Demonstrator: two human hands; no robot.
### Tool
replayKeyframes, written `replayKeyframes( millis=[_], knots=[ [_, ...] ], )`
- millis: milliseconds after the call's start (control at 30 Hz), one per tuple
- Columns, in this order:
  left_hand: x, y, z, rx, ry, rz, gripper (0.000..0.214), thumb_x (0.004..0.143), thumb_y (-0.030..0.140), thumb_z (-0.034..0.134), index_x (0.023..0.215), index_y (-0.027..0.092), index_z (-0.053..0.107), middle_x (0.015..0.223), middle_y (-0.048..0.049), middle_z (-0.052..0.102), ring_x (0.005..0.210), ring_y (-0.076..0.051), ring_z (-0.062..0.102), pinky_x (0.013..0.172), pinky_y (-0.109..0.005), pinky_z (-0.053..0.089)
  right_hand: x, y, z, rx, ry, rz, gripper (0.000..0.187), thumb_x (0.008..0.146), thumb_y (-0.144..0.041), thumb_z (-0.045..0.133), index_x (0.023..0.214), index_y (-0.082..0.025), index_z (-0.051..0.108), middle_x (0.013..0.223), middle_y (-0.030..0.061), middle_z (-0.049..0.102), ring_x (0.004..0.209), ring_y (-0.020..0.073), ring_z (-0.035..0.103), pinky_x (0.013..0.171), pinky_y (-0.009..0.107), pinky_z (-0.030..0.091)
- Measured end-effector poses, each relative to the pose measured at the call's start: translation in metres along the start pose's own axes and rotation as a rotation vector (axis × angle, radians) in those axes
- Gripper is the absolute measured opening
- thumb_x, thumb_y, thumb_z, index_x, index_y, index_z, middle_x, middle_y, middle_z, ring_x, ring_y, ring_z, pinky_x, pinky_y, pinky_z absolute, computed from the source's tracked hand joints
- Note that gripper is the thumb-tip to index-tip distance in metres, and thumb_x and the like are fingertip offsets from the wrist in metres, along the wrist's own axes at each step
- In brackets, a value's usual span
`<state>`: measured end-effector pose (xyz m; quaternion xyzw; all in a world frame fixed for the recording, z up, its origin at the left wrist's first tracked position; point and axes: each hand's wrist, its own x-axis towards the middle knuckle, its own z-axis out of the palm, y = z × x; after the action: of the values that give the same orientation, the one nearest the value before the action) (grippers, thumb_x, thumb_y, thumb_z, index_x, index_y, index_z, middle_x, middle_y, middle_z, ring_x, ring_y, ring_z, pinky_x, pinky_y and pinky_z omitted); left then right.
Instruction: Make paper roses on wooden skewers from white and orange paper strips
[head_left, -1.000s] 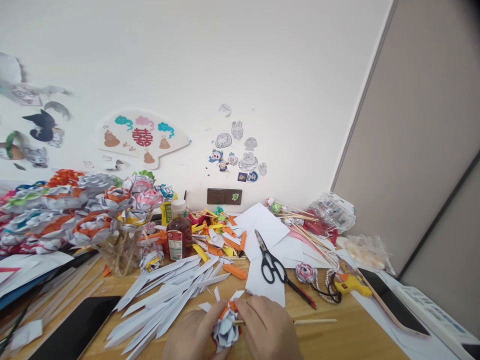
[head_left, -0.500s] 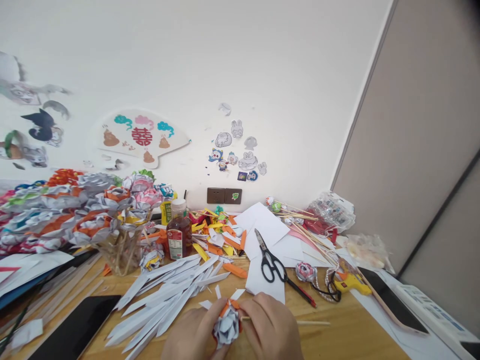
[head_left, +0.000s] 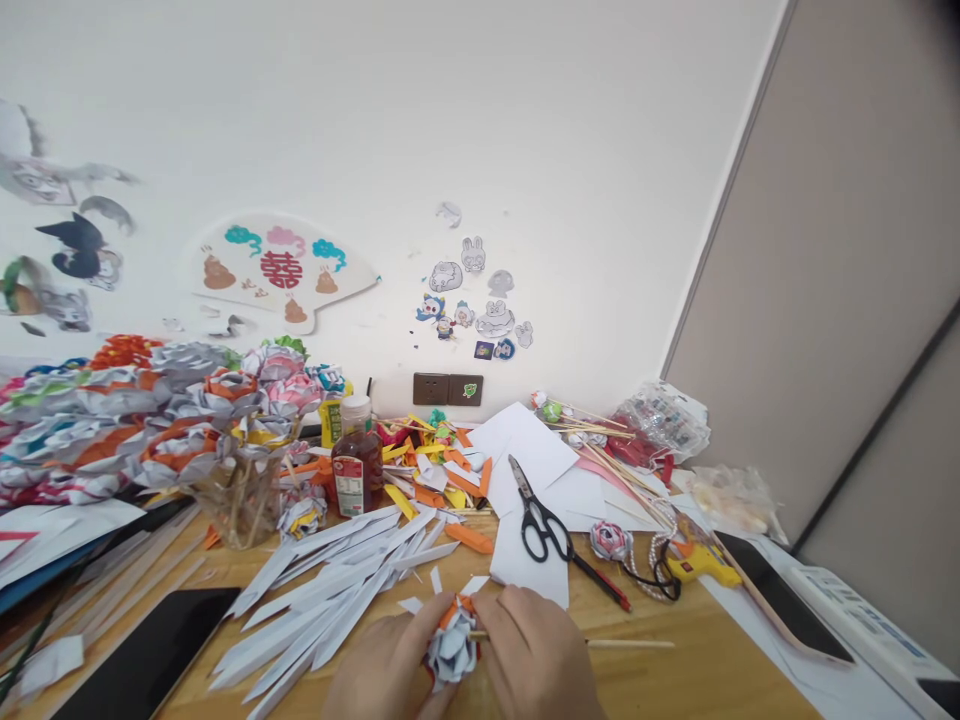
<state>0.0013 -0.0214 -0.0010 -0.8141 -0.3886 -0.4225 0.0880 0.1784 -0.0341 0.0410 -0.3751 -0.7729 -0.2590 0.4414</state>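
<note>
A white and orange paper flower [head_left: 452, 655] is held low at the front of the wooden table. My left hand [head_left: 382, 660] grips it from the left, the thumb pressed along its side. My right hand [head_left: 529, 655] is closed round a thin wooden stick [head_left: 630, 644], which runs from the flower out past the knuckles to the right. The right fingertips touch the flower's right side. White folded paper strips [head_left: 345, 590] lie in a loose pile at the left, and small paper pieces stick up just behind the flower.
Black scissors [head_left: 541, 525] lie on white paper [head_left: 530, 570] beyond my hands. A yellow glue gun [head_left: 701, 562] and a phone [head_left: 784, 598] are at the right. Another phone [head_left: 150, 650] lies left. A bottle [head_left: 357, 470] stands near many paper flowers [head_left: 180, 450].
The stick has shifted slightly to the right at its far end, and my right hand has moved a little left against the flower. The flower remains in my left hand.
</note>
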Motion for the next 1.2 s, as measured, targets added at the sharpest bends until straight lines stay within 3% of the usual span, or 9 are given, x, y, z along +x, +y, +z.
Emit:
replayKeyframes(
  millis=[100,200,400,500,600,833,967,1200],
  knots=[
    [0.001,-0.003,0.003,-0.11,-0.042,-0.149,0.043,0.079,0.023,0.062,0.12,0.025,0.049,0.087,-0.0023,0.077,0.068,-0.019,0.074,0.059,-0.022,0.059,0.003,0.006,-0.007,0.108,-0.026,0.083,0.033,0.099,-0.027,0.031,0.096,-0.015,0.061,0.065,0.0034,0.058,0.052,0.0168,0.056,0.047,0.026,0.039],
    [0.006,-0.001,0.005,-0.301,-0.045,-0.28,0.048,0.074,0.012,0.062,0.118,0.025,0.053,0.105,-0.0042,0.075,0.085,-0.021,0.074,0.069,-0.025,0.061,0.005,0.014,-0.012,0.217,-0.021,0.181,0.031,0.098,-0.025,0.03,0.108,-0.015,0.058,0.073,0.0042,0.06,0.06,0.0173,0.059,0.052,0.026,0.044],
    [0.009,0.001,0.009,-0.551,-0.042,-0.389,0.055,0.07,0.008,0.065,0.122,0.024,0.054,0.118,-0.0073,0.07,0.103,-0.024,0.068,0.083,-0.031,0.059,-0.002,0.02,0.0,0.286,-0.043,0.391,0.023,0.095,-0.019,0.034,0.099,-0.019,0.057,0.075,0.0022,0.062,0.063,0.0163,0.06,0.055,0.024,0.044],
    [0.007,0.0,0.009,-0.561,-0.044,-0.364,0.059,0.065,0.009,0.071,0.12,0.024,0.055,0.119,-0.0073,0.069,0.107,-0.026,0.066,0.084,-0.032,0.058,-0.005,0.018,0.003,0.314,-0.06,0.428,0.016,0.093,-0.02,0.039,0.085,-0.02,0.053,0.064,-0.0018,0.057,0.053,0.0137,0.055,0.049,0.022,0.038],
    [0.005,0.0,0.01,-0.544,-0.032,-0.335,0.055,0.066,0.011,0.07,0.118,0.024,0.056,0.114,-0.007,0.071,0.1,-0.025,0.069,0.079,-0.03,0.06,-0.004,0.016,0.003,0.38,-0.082,0.395,0.016,0.091,-0.017,0.042,0.079,-0.019,0.052,0.067,-0.0015,0.055,0.057,0.0125,0.054,0.052,0.021,0.039],
    [0.001,-0.001,0.014,-0.32,-0.015,-0.183,0.058,0.067,0.012,0.066,0.121,0.028,0.052,0.104,-0.0045,0.074,0.087,-0.022,0.071,0.071,-0.028,0.06,0.0,0.015,0.001,0.599,-0.169,0.377,0.014,0.086,-0.013,0.045,0.079,-0.017,0.057,0.08,0.0026,0.054,0.064,0.0121,0.054,0.052,0.02,0.041],
    [0.003,0.001,0.014,-0.242,-0.001,-0.091,0.056,0.065,0.013,0.065,0.117,0.026,0.05,0.093,-0.0046,0.074,0.077,-0.022,0.07,0.068,-0.031,0.059,-0.002,0.016,0.0,0.637,-0.176,0.335,0.011,0.085,-0.015,0.051,0.083,-0.017,0.061,0.086,0.0042,0.054,0.073,0.0144,0.057,0.06,0.023,0.045],
    [0.01,0.006,0.007,-0.154,-0.115,0.006,0.058,0.064,0.005,0.063,0.115,0.026,0.045,0.095,-0.0026,0.074,0.08,-0.021,0.069,0.069,-0.03,0.056,-0.002,0.02,-0.002,0.691,-0.221,0.263,0.008,0.085,-0.015,0.058,0.084,-0.02,0.064,0.087,0.0034,0.056,0.078,0.0153,0.059,0.069,0.025,0.047]
  ],
)
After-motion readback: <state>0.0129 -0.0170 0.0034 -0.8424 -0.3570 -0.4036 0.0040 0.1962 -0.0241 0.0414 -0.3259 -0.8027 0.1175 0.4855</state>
